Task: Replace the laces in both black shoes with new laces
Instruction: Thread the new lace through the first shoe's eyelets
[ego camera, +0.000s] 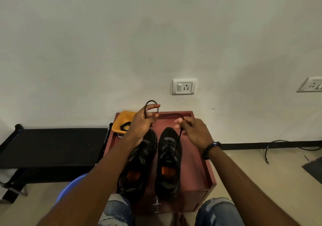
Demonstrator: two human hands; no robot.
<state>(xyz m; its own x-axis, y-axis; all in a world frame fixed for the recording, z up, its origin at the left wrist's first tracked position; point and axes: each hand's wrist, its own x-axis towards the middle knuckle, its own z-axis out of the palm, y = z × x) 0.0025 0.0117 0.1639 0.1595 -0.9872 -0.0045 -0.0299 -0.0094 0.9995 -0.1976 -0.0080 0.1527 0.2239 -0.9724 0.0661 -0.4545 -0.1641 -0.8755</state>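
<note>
Head view: fingers of the left hand [142, 121] and right hand [193, 131] pinch one black lace [176, 139], stretched taut, likely to draw it through the right shoe [169, 163] beside the left shoe [139, 164] on the table [195, 170].

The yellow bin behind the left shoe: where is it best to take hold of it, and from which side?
Grip the yellow bin by its near-left rim, coming from the left. It stands open-topped at the far left corner of the red table, so the rim is a ready edge. The left hand holding the lace blocks its right side, and a coiled black lace lies inside, so pinch the wall only.
</note>
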